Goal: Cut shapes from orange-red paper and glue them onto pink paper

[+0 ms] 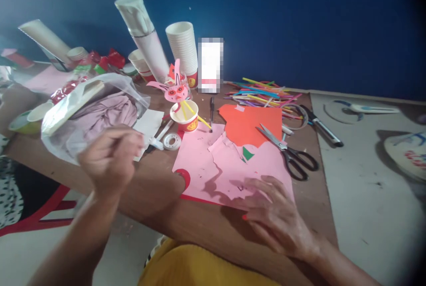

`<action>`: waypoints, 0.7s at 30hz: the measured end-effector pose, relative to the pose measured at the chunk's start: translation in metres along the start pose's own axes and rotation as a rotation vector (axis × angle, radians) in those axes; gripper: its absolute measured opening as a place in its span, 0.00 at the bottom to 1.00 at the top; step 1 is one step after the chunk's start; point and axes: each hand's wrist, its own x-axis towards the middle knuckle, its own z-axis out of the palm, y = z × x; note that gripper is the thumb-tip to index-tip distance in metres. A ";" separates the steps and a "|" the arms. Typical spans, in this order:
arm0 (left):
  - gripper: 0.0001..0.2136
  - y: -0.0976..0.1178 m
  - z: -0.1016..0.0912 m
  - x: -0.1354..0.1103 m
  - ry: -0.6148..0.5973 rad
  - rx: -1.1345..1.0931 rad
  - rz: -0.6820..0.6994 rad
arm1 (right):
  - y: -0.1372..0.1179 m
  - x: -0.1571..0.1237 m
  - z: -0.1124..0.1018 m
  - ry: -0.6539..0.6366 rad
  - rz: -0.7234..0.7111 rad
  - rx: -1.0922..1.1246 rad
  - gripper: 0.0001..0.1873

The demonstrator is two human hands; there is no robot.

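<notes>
My left hand is raised above the low wooden board with its fingers curled into a loose fist; what it pinches, if anything, is hidden. My right hand lies flat with fingers spread on the near edge of pink paper sheets. An orange sheet lies behind the pink ones. Black-handled scissors rest to the right of the paper. A paper cup with a pink paper animal face and yellow straws stands behind the sheets, next to a tape roll.
Stacks of paper cups and rolled tubes stand by the blue wall. A pile of coloured straws lies at the back right, a plastic bag with cloth to the left. A black marker lies near the board's right edge.
</notes>
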 end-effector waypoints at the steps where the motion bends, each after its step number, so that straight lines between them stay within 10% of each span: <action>1: 0.07 0.001 0.011 -0.008 0.010 0.011 0.084 | -0.004 0.001 0.000 -0.030 -0.027 0.043 0.11; 4: 0.09 0.009 0.044 -0.024 -0.351 -0.025 0.181 | -0.013 0.004 0.001 -0.018 0.060 0.244 0.10; 10: 0.10 0.027 0.098 -0.040 -0.961 -0.233 -0.342 | -0.009 0.012 0.005 0.222 0.757 0.595 0.03; 15: 0.10 0.024 0.129 -0.042 -0.970 -0.336 -0.516 | 0.005 0.026 0.002 0.227 1.013 0.818 0.07; 21: 0.08 0.026 0.141 -0.039 -0.903 -0.415 -0.559 | 0.015 0.037 0.001 0.283 0.998 0.818 0.08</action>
